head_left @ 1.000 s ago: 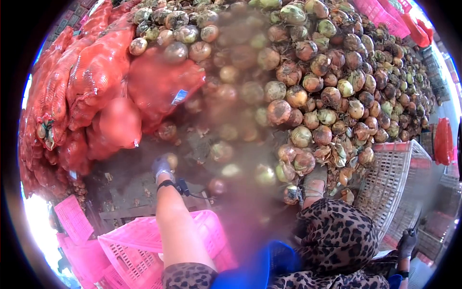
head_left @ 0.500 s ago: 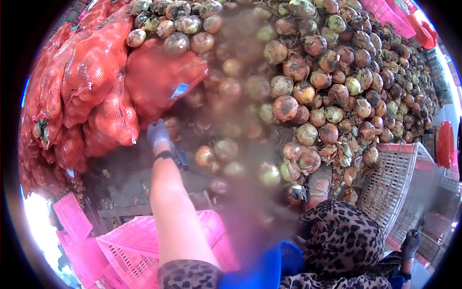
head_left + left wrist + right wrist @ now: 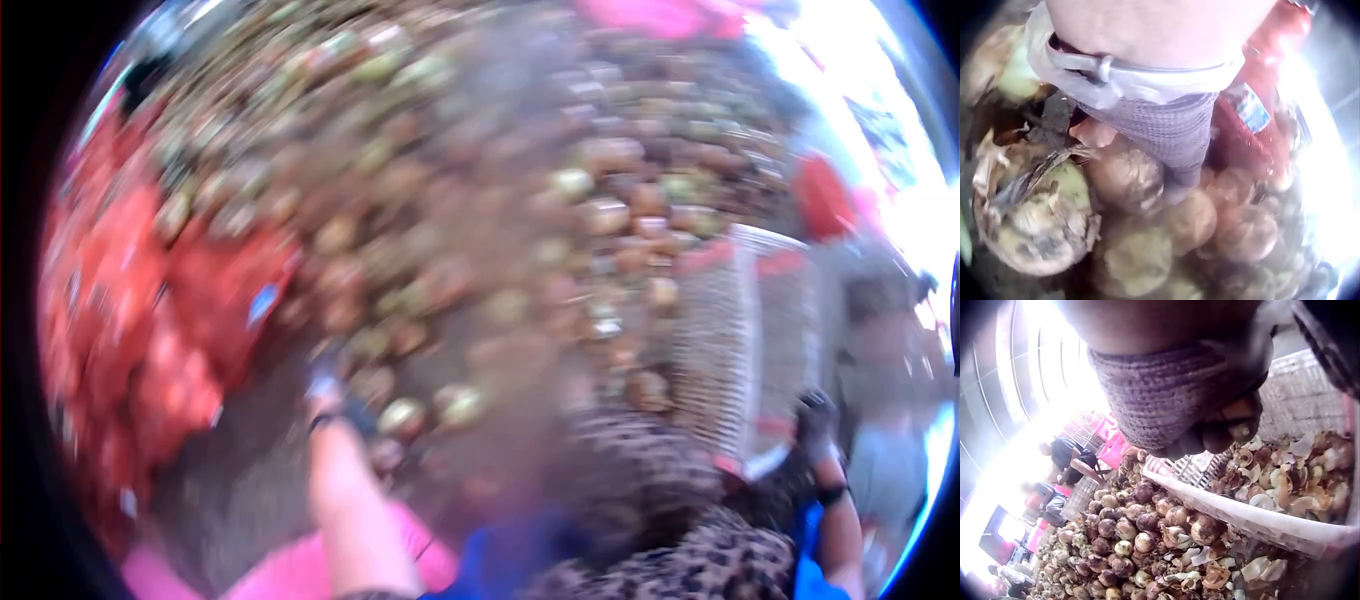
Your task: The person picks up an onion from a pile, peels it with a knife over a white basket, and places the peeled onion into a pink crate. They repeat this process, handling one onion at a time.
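Note:
My left hand (image 3: 1166,134), in a pale knit glove with a whitish cuff, reaches down among the onions. Its fingertips overlap a brown onion (image 3: 1191,220), beside another papery-skinned onion (image 3: 1125,178); whether it grips one I cannot tell. A large dirty onion (image 3: 1038,215) lies close by. In the blurred head view the left hand (image 3: 325,378) is at the pile's near edge, right of the red mesh sacks (image 3: 190,330). My right hand (image 3: 1185,406), in a knit glove, has its fingers curled inward with nothing visible in them, above a pale plastic crate (image 3: 1241,515).
Onion skins (image 3: 1285,487) lie in the crate. The onion pile (image 3: 1129,540) spreads beside it, with loose skins on the floor. People (image 3: 1072,462) sit farther off near pink crates (image 3: 1112,450). A pink crate (image 3: 300,565) stands by my left arm.
The head view has swung and blurred, with sacks and pile shifted in frame. My left hand has moved away from the sacks to the onions. The right hand stays at my right side.

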`<state>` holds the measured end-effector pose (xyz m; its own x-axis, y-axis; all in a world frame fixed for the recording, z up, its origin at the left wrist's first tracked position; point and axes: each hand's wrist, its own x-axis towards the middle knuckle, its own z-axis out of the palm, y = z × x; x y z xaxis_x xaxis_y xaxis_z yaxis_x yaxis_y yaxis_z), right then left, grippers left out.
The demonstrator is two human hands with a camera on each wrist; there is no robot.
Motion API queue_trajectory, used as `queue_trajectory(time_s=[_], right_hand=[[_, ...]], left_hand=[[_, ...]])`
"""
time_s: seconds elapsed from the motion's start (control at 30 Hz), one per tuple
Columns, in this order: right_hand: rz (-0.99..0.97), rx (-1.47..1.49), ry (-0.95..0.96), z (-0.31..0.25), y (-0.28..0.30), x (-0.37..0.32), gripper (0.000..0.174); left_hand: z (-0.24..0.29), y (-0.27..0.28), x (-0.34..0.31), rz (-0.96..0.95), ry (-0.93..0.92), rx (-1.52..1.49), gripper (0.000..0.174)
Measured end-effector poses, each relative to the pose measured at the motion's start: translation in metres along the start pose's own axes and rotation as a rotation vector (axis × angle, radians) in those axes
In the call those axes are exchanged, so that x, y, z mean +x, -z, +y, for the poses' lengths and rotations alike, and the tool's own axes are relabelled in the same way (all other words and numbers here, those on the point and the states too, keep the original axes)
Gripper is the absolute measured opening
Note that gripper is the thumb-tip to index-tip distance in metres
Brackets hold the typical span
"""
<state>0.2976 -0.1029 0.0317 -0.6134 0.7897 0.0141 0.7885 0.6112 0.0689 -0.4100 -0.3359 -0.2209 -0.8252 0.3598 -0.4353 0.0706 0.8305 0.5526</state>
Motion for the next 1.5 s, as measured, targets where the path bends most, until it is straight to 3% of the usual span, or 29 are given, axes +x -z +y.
queue_trajectory(time_s=[0.1,0.17,0.23,0.43,0.47,0.5,0.6,0.63,0.67,0.7,0.73,0.77,0.8,0.83,0.93,0.97,1.03,1.07,1.1,1.13,1.17,1.23,1.3,1.33,1.5], right_hand=[[-0.025,0.343,-0.350,-0.014,0.019,-0.016,0.009],[-0.002,0.694,-0.602,-0.013,0.024,-0.020,0.011],[0.048,0.947,-0.700,-0.008,0.035,-0.026,0.014],[0.162,1.392,-0.555,0.013,0.057,-0.022,0.025],[0.101,1.405,-0.609,0.013,0.079,-0.026,0.027],[0.147,1.550,-0.589,0.022,0.052,-0.019,0.026],[-0.020,1.778,-0.629,0.031,0.094,-0.032,0.036],[0.114,1.646,-0.355,0.050,0.051,-0.031,0.039],[0.010,2.001,-0.367,0.049,0.052,-0.028,0.043],[-0.106,2.338,-0.432,0.048,0.050,-0.025,0.049],[0.029,2.355,-0.396,0.049,0.081,-0.053,0.046],[0.064,2.448,-0.214,0.060,0.051,-0.033,0.036],[0.330,2.284,0.353,0.067,0.064,-0.039,0.029],[0.233,2.641,0.166,0.071,0.090,-0.056,0.030],[0.283,2.320,0.159,0.098,0.084,-0.066,0.043],[0.367,2.080,0.090,0.112,0.067,-0.068,0.043],[0.508,1.579,-0.035,0.120,0.052,-0.085,0.044],[0.562,1.325,-0.088,0.125,0.045,-0.081,0.044],[0.582,1.271,-0.159,0.125,0.036,-0.080,0.043],[0.598,1.219,-0.231,0.123,0.037,-0.079,0.043],[0.584,1.356,-0.322,0.121,0.039,-0.080,0.041],[0.548,1.447,-0.396,0.117,0.050,-0.085,0.034],[0.522,1.312,-0.391,0.118,0.077,-0.096,0.024],[0.508,1.226,-0.400,0.119,0.079,-0.098,0.019],[0.479,0.899,-0.478,0.106,0.063,-0.098,0.013]], left_hand=[[0.058,-0.033,-0.017,-0.151,-0.240,-0.209,0.059],[0.127,-0.061,-0.041,-0.280,-0.365,-0.292,0.057],[0.200,-0.080,-0.085,-0.415,-0.469,-0.319,0.056],[0.357,-0.123,-0.248,-0.872,-0.727,-0.339,0.052],[0.374,-0.129,-0.275,-0.956,-0.756,-0.339,0.052],[0.392,-0.134,-0.301,-1.051,-0.772,-0.346,0.051],[0.438,-0.150,-0.379,-1.406,-0.785,-0.400,0.050],[0.448,-0.153,-0.407,-1.546,-0.778,-0.427,0.049],[0.456,-0.154,-0.442,-1.641,-0.801,-0.446,0.049],[0.461,-0.156,-0.480,-1.634,-0.868,-0.462,0.048],[0.467,-0.156,-0.535,-1.530,-1.020,-0.491,0.045],[0.472,-0.170,-0.563,-1.235,-1.097,-0.423,0.043],[0.473,-0.185,-0.577,-1.124,-1.222,-0.462,0.040],[0.470,-0.204,-0.571,-1.080,-1.171,-0.498,0.037],[0.459,-0.211,-0.592,-0.970,-0.919,-0.613,0.030],[0.462,-0.214,-0.605,-0.983,-0.906,-0.609,0.030],[0.428,-0.247,-0.600,-1.056,-1.011,-0.705,0.044],[0.430,-0.255,-0.601,-1.104,-0.938,-0.681,0.051],[0.432,-0.267,-0.607,-1.152,-1.023,-0.651,0.064],[0.435,-0.264,-0.614,-1.166,-0.977,-0.670,0.065],[0.440,-0.260,-0.621,-1.178,-0.931,-0.692,0.066],[0.449,-0.261,-0.606,-1.374,-0.746,-0.798,0.066],[0.453,-0.265,-0.580,-1.583,-0.536,-0.913,0.067],[0.455,-0.264,-0.577,-1.588,-0.617,-0.907,0.067],[0.459,-0.273,-0.552,-1.670,-0.522,-1.084,0.073]])
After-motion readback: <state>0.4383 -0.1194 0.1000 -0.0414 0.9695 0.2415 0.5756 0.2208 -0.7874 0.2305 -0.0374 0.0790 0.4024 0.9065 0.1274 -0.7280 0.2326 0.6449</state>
